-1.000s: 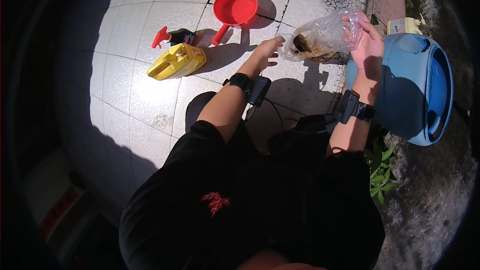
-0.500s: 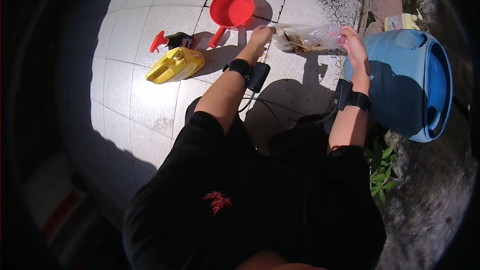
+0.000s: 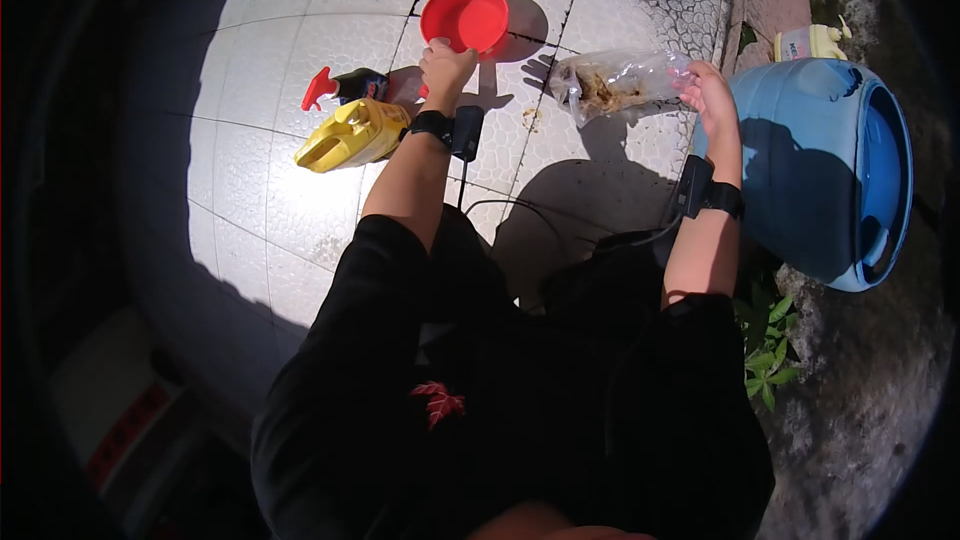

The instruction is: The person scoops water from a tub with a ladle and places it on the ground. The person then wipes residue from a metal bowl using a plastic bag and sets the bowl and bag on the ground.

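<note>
My left hand (image 3: 447, 70) is over the handle of the red dipper (image 3: 468, 15), close to its near rim. Its fingers are spread and hold nothing I can see; much of the handle is hidden below the hand. With my right hand (image 3: 708, 95) I pinch one end of a clear plastic bag (image 3: 640, 75). Brown, dirty-looking matter (image 3: 600, 88) shows inside the bag. The bag's other end sags away to the left, above the tiled floor.
A yellow jug (image 3: 350, 135) and a dark spray bottle (image 3: 362, 87) with a red trigger stand on the left. At right lies a large blue barrel (image 3: 800, 170), with a pale pump bottle (image 3: 812, 43) behind it. Green leaves (image 3: 770, 350) grow below the barrel.
My left hand has let go of the bag's left end and moved left to the red dipper. That end of the bag now droops. Brown bits show on the tiles.
</note>
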A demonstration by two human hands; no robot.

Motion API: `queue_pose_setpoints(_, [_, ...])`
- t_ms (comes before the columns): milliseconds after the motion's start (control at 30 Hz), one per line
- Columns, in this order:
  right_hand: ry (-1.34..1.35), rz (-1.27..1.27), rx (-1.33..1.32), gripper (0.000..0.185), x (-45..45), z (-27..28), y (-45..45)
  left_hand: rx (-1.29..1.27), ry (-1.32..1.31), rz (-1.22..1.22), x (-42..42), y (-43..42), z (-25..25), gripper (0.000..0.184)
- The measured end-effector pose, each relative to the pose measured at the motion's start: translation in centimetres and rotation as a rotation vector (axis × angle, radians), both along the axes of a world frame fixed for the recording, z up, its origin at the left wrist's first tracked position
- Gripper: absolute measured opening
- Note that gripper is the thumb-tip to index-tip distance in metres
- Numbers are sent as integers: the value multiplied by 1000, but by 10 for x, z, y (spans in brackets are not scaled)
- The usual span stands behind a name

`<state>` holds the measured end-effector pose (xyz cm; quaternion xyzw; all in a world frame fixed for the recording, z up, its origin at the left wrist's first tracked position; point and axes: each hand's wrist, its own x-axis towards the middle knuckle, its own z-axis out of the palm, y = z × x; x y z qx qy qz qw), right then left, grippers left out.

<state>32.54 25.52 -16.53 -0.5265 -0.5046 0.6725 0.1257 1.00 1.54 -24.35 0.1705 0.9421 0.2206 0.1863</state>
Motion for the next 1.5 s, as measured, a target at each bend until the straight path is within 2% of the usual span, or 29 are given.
queue_pose_setpoints(33, [7, -18, -14, 13, -2, 0, -2, -79, 113, 23, -9, -5, -14, 78])
queue_pose_setpoints(67, [13, -16, -16, 13, -4, -1, -4, -81, 119, 25, -14, -15, -23, 78])
queue_pose_setpoints(133, [6, -11, -19, 12, -5, 0, -2, -384, 8, -103, -32, -23, -40, 77])
queue_pose_setpoints(200, [14, -12, 6, 12, -5, 2, -1, -231, -209, -18, -58, -38, -109, 70])
queue_pose_setpoints(233, [8, 3, 18, 12, -4, 1, -4, -268, -244, -66, -65, -37, -111, 62])
queue_pose_setpoints(333, [62, -23, 30, 13, -5, 1, -9, -206, -667, -80, -90, -37, -128, 34])
queue_pose_setpoints(367, [90, -34, 7, 15, -5, -4, -7, -207, -672, -107, -83, -28, -128, 34])
queue_pose_setpoints(500, [115, -74, -8, 15, -13, 6, -12, 123, -938, 294, -52, -24, -96, 23])
queue_pose_setpoints(533, [115, -85, -3, 15, -14, 5, -11, 122, -939, 282, -56, -19, -98, 23])
queue_pose_setpoints(600, [126, -100, -23, 15, -16, -1, -9, 49, -1085, 42, -65, -20, -106, 14])
queue_pose_setpoints(733, [199, -96, -66, 15, -19, -13, 0, 94, -951, 89, -55, -17, -97, 16])
queue_pose_setpoints(833, [234, -132, -85, 15, -27, -10, 0, 76, -944, 76, -59, -22, -88, 15])
queue_pose_setpoints(1033, [323, -112, -106, 14, -35, -11, 3, -125, -834, -49, -55, -40, -36, 16])
queue_pose_setpoints(1100, [264, -108, -13, 13, -39, -6, 1, -114, -845, -96, -53, -48, -26, 14])
queue_pose_setpoints(1233, [287, -145, -62, 15, -43, -20, 10, -102, -840, -199, -44, -61, -5, 12])
queue_pose_setpoints(1367, [310, -139, -63, 15, -42, -20, 11, -202, -890, -251, -20, -47, 55, 13])
queue_pose_setpoints(1500, [289, -154, -59, 14, -41, -28, 11, -106, -947, -282, -8, -40, 87, 18])
